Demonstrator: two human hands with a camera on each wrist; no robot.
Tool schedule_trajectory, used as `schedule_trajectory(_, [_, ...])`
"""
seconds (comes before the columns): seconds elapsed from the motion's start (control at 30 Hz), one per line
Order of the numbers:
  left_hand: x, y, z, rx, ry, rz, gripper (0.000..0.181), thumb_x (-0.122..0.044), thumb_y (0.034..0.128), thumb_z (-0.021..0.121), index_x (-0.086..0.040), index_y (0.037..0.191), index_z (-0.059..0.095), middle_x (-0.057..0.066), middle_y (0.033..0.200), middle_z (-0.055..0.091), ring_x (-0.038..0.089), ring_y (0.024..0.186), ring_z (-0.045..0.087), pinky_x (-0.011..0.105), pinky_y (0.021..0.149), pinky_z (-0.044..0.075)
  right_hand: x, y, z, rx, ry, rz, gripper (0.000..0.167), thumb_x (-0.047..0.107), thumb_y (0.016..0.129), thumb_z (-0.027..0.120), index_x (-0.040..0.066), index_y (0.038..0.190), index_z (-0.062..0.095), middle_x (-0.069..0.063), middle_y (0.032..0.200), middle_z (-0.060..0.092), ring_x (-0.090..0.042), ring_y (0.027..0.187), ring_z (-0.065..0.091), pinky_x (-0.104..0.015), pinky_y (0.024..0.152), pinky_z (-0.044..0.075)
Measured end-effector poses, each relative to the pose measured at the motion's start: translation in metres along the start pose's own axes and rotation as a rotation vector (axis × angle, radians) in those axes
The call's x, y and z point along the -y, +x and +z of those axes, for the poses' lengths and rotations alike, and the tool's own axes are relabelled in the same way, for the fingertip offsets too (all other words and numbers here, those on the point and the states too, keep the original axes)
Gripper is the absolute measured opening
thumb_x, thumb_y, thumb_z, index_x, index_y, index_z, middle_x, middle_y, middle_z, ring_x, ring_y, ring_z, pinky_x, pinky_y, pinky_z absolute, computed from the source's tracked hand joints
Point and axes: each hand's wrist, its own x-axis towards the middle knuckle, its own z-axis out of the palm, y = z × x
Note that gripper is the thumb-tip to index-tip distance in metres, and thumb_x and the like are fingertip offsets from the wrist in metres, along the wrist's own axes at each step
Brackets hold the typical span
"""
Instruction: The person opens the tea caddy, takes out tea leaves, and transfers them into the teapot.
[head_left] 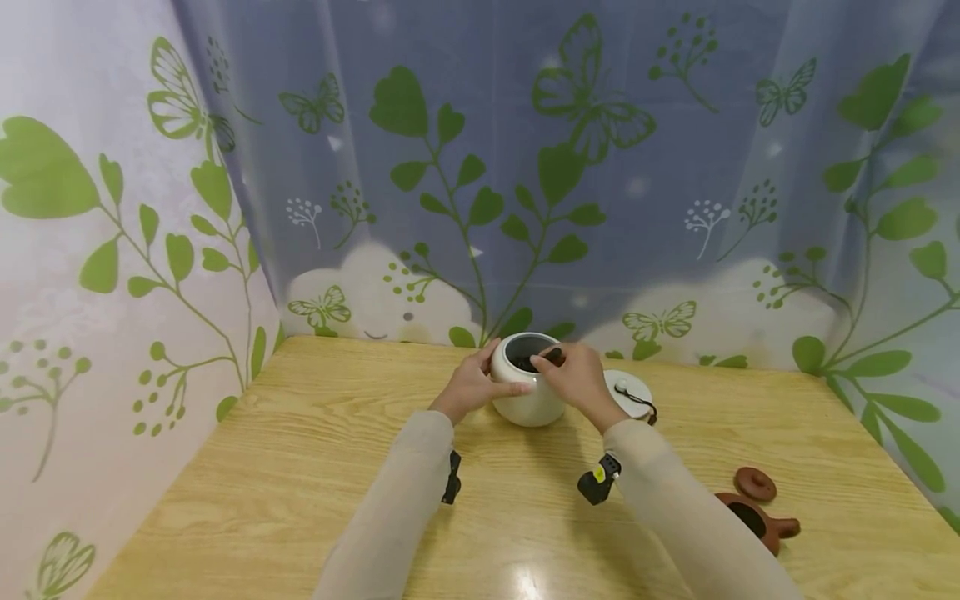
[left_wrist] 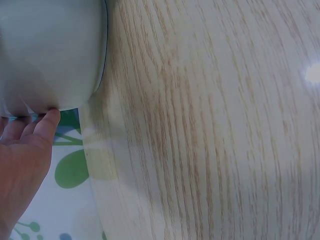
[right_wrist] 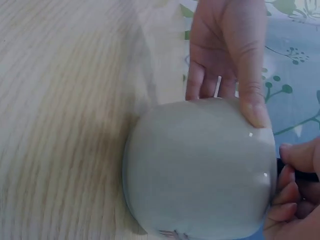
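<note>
A white round ceramic jar (head_left: 528,406) stands near the back of the table, with dark loose contents (head_left: 521,362) visible through its mouth. My left hand (head_left: 477,383) holds it from the left, thumb across the front and fingers round the far side. At the right of the rim, my right hand (head_left: 579,375) grips a slim dark tool (head_left: 553,355). In the right wrist view only a short black piece (right_wrist: 306,176) of that tool shows between thumb and fingers. Its other end is hidden, so its exact kind is unclear.
Just right of the jar lies a white lid (head_left: 633,392) with a black cord on it. Nearer me on the right, a brown teapot (head_left: 772,525) sits uncovered, its small brown lid (head_left: 755,484) beside it. A patterned curtain (head_left: 450,167) hangs behind the wooden table (head_left: 300,467).
</note>
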Motion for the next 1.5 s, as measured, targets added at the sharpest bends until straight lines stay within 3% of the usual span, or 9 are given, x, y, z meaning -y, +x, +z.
schedule_trajectory(0.27, [0.005,0.003,-0.001,-0.004,0.012,0.007,0.108,-0.037,0.0724,0.085,-0.012,0.154,0.018,0.009,0.153,0.033,0.023,0.139,0.036,0.040,0.110,0.036,-0.004,0.002,-0.011,0.077,0.116,0.109,0.024,0.025,0.092,0.066,0.002,0.092,0.073,-0.012,0.088,0.069,-0.021,0.077,0.060,-0.029,0.062,0.047])
schedule_trajectory(0.37, [0.005,0.004,-0.001,-0.008,0.014,0.011,0.107,-0.036,0.0731,0.084,-0.011,0.154,0.018,0.009,0.153,0.033,0.023,0.139,0.036,0.040,0.110,0.035,-0.005,0.002,-0.015,0.091,0.207,0.176,0.025,0.023,0.092,0.065,0.000,0.085,0.070,-0.008,0.079,0.063,-0.019,0.072,0.053,-0.029,0.061,0.042])
schedule_trajectory(0.53, [0.003,0.003,0.000,-0.013,0.007,0.015,0.105,-0.031,0.0744,0.084,-0.011,0.154,0.020,0.010,0.153,0.033,0.023,0.139,0.035,0.039,0.112,0.033,-0.005,0.003,-0.016,0.070,0.329,0.294,0.035,0.023,0.091,0.065,0.006,0.064,0.052,0.002,0.056,0.038,-0.017,0.058,0.035,-0.030,0.057,0.032])
schedule_trajectory(0.6, [0.003,0.004,0.000,-0.014,0.004,0.018,0.104,-0.030,0.0744,0.084,-0.010,0.154,0.020,0.010,0.153,0.034,0.022,0.139,0.035,0.039,0.112,0.032,-0.006,0.003,-0.015,0.053,0.346,0.322,0.036,0.023,0.091,0.065,0.008,0.062,0.050,0.002,0.055,0.038,-0.016,0.058,0.035,-0.030,0.057,0.033])
schedule_trajectory(0.83, [0.002,0.003,0.000,-0.019,0.005,0.019,0.105,-0.028,0.0737,0.085,-0.008,0.154,0.019,0.010,0.153,0.033,0.023,0.139,0.035,0.039,0.112,0.032,-0.007,0.002,-0.011,-0.031,0.501,0.436,0.027,0.021,0.092,0.064,0.003,0.073,0.062,0.000,0.062,0.056,-0.013,0.058,0.047,-0.025,0.057,0.042])
schedule_trajectory(1.2, [0.003,0.003,0.000,-0.010,-0.017,0.015,0.105,-0.025,0.0742,0.085,-0.009,0.154,0.019,0.009,0.155,0.030,0.022,0.140,0.033,0.038,0.113,0.031,-0.011,0.001,-0.007,-0.122,0.624,0.512,0.022,0.018,0.093,0.063,0.001,0.079,0.063,0.001,0.061,0.056,-0.010,0.056,0.049,-0.020,0.051,0.041])
schedule_trajectory(1.5, [0.002,0.003,0.000,-0.013,-0.005,0.022,0.105,-0.025,0.0740,0.085,-0.008,0.154,0.019,0.010,0.152,0.035,0.022,0.138,0.036,0.038,0.112,0.031,-0.013,-0.003,-0.012,-0.142,0.695,0.543,0.022,0.022,0.096,0.059,0.002,0.089,0.062,0.002,0.066,0.058,-0.008,0.056,0.047,-0.018,0.047,0.037])
